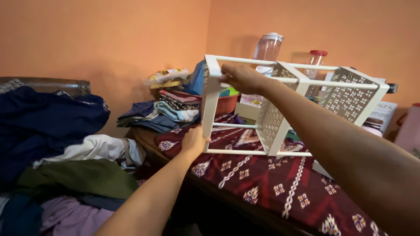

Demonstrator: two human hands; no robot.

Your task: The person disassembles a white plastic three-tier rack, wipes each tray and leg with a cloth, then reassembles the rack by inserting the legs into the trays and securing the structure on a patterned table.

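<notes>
My left hand (194, 140) clamped on white rack (280, 105) lower corner, my right hand (241, 78) gripping its top rail, above patterned maroon bench (271, 188), clothes pile (65, 166) left

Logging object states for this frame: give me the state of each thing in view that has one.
white rack: tipped on its side, held above the table
left hand: gripping the rack's lower corner
right hand: gripping an upper bar
clear jar: upright, lid on
red-lidded jar: upright, closed
folded clothes: stacked
clothes pile: loose, unfolded
patterned tablecloth: spread flat
</notes>
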